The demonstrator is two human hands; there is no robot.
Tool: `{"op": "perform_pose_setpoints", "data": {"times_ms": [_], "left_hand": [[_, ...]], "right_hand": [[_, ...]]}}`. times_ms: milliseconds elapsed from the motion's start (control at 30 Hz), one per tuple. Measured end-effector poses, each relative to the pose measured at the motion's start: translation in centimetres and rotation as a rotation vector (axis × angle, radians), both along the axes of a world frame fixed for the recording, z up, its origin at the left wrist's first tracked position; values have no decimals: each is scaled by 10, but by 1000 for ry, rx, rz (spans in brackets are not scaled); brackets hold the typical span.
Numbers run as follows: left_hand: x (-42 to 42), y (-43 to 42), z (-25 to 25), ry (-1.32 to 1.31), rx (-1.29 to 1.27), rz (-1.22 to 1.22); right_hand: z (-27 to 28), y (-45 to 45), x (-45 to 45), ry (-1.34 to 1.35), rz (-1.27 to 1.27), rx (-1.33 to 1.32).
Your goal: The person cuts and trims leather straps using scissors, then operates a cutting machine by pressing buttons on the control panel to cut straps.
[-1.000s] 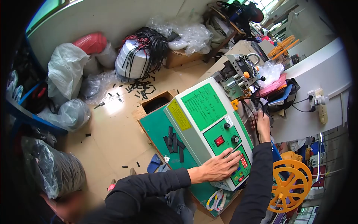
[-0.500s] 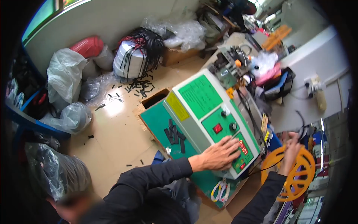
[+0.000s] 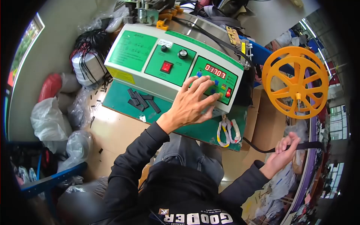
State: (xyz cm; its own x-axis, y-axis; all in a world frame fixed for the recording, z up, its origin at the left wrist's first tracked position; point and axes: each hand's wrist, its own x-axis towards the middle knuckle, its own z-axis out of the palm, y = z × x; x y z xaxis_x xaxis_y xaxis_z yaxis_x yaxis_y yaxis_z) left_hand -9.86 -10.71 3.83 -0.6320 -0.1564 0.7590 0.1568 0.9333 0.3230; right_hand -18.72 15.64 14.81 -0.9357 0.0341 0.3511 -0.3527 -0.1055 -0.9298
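My left hand (image 3: pixel 189 101) rests on the control panel of a white and green cutting-type machine (image 3: pixel 165 93), fingers spread over the buttons below a red digital display (image 3: pixel 215 71). Nothing is in that hand. On the right, my right hand (image 3: pixel 283 152) is closed around a black strap (image 3: pixel 309 145), which runs from beside the machine's stand, through the fingers and off to the right. Several short black strap pieces (image 3: pixel 142 100) lie on the green tabletop (image 3: pixel 176 131) in front of the machine. Thread snips with wrapped handles (image 3: pixel 229 133) hang at the table's front right.
A large orange reel (image 3: pixel 296 82) stands right of the machine, above my right hand. White spools with black cords (image 3: pixel 90 67) and plastic bags (image 3: pixel 50 118) are on the floor at left. A blue rail (image 3: pixel 54 180) is at lower left.
The view has turned and shifted toward the machine. My right hand has moved from in front of the orange reel to below it. My left hand stays at the panel.
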Motion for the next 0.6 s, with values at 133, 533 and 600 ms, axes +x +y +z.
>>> {"op": "perform_pose_setpoints", "data": {"times_ms": [133, 533, 600], "left_hand": [[-1, 6, -1, -42, -36, -31], [-8, 14, -4, -108, -108, 76], [-8, 16, -5, -144, -88, 97]], "right_hand": [[-24, 18, 9, -84, -12, -47], [-52, 39, 39, -194, -74, 61], [-58, 44, 44, -200, -80, 121]]}}
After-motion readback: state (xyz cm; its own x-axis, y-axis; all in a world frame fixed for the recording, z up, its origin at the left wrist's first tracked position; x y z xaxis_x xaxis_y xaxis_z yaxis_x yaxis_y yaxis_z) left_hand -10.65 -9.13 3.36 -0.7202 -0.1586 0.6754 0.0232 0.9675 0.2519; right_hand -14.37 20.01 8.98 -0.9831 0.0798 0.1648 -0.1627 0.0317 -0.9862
